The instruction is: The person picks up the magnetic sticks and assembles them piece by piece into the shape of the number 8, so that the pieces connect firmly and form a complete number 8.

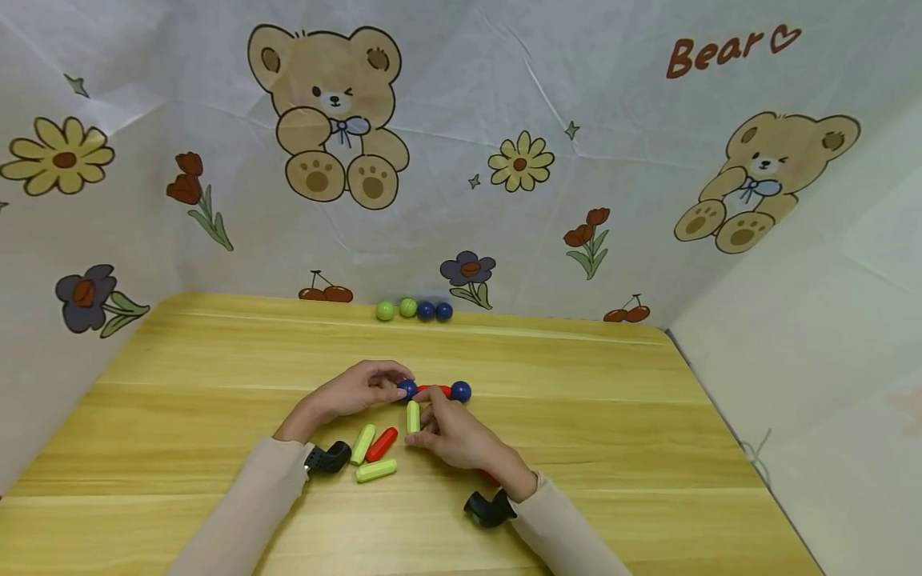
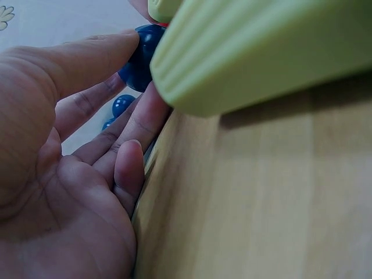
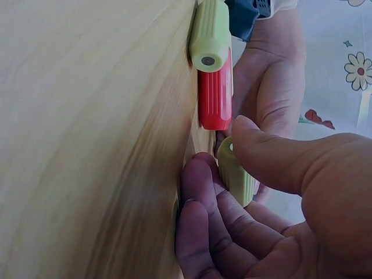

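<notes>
My left hand [image 1: 363,390] pinches a blue ball [image 1: 407,390] between thumb and fingers. A red rod [image 1: 435,391] runs from that ball toward a second blue ball [image 1: 461,391] on its right. In my right hand [image 1: 457,432] a light green rod [image 1: 413,418] is held by thumb and fingers, one end close to the left blue ball. The right wrist view shows this green rod [image 3: 235,174] between thumb and fingers, with a metal dot in its end. Right fingertips overlap part of the red rod in the head view.
Between the forearms lie two light green rods [image 1: 376,470] and a red rod [image 1: 382,445]. Another red piece [image 1: 488,478] is mostly hidden under the right wrist. At the table's back edge sit two green balls [image 1: 385,310] and two blue balls [image 1: 435,311], before a bear-print cloth.
</notes>
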Available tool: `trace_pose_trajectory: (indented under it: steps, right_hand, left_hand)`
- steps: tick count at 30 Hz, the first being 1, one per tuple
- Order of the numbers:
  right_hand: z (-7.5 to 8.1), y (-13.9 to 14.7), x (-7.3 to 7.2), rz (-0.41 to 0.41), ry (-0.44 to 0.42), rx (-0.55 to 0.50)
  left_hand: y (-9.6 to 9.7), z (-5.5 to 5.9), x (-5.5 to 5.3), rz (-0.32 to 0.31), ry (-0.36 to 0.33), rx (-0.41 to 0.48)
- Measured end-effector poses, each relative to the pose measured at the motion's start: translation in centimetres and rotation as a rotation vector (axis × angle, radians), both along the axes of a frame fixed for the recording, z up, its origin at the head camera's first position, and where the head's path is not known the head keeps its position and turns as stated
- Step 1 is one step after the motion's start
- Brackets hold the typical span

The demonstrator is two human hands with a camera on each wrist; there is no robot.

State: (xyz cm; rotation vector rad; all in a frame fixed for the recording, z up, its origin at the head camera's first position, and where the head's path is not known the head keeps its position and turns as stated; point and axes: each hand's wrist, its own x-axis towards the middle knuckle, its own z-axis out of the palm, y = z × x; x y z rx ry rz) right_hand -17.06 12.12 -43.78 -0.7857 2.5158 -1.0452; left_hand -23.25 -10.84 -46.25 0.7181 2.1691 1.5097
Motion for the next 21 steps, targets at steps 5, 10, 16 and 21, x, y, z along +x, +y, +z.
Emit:
trace_pose_trajectory:
  steps: [5,10,16,21]
  right_hand:
    - [-0.03,-0.07,0.09,-0.005,0.011,0.004]
    - [-0.05,-0.16,0.23,-0.005,0.019,-0.008]
    - [-0.03,-0.23,0.27,-0.002,0.023,-0.012]
    - [-0.04,-0.21,0.23,-0.010,0.012,-0.014]
  left_hand:
    - [-0.02,0.06,0.01,-0.004,-0.001,0.005]
    - [-0.07,0.01,-0.02,-0.005,-0.003,0.009]
    - [-0.08,-0.06,-0.04,-0.004,-0.005,0.007]
    - [-0.05,0.01,0.02,-0.003,0.000,0.000]
